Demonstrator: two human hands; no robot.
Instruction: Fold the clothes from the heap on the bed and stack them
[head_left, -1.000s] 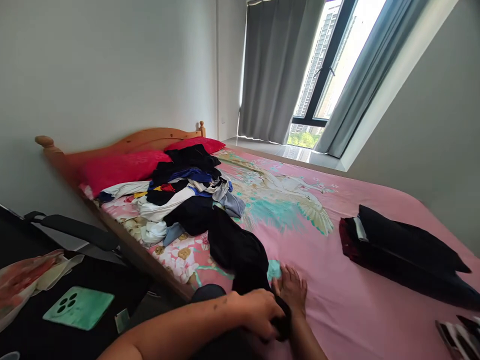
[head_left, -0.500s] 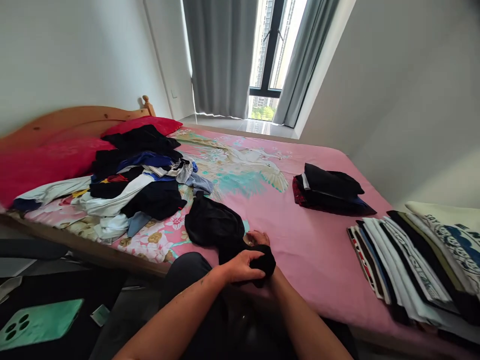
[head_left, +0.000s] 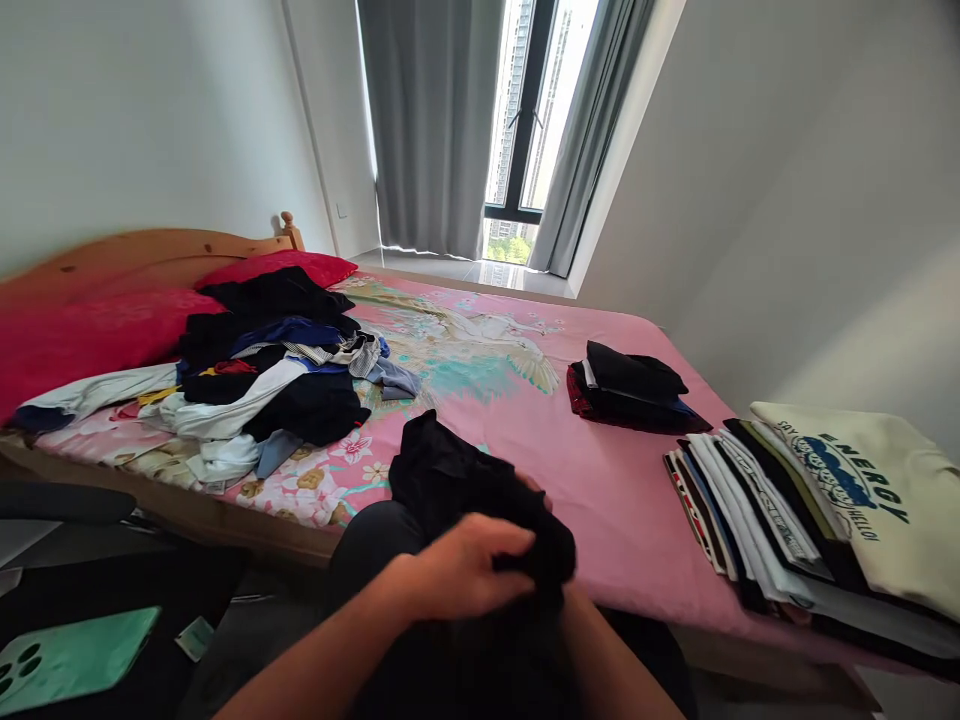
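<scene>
A black garment [head_left: 450, 470] is bunched at the near edge of the bed, over my lap; its exact kind does not show. My left hand [head_left: 472, 565] grips its near side, thumb and fingers closed on the cloth and a little blurred. My right hand [head_left: 538, 488] is mostly hidden behind or within the same garment. Only some of its fingers show past the top of the fabric, and the forearm comes out below. The far end of the garment lies on the pink floral bedsheet [head_left: 487, 430].
A loose heap of mixed clothes [head_left: 300, 370] lies at the left by the red pillows [head_left: 112, 335]. Folded dark clothes [head_left: 634, 380] sit on the right, with a longer row of folded clothes [head_left: 780, 510] nearer. A green phone [head_left: 82, 650] lies at lower left.
The garment has been gathered closer, and its far end is more crumpled. Both hands have moved slightly right with it. The view has shifted a little to the right.
</scene>
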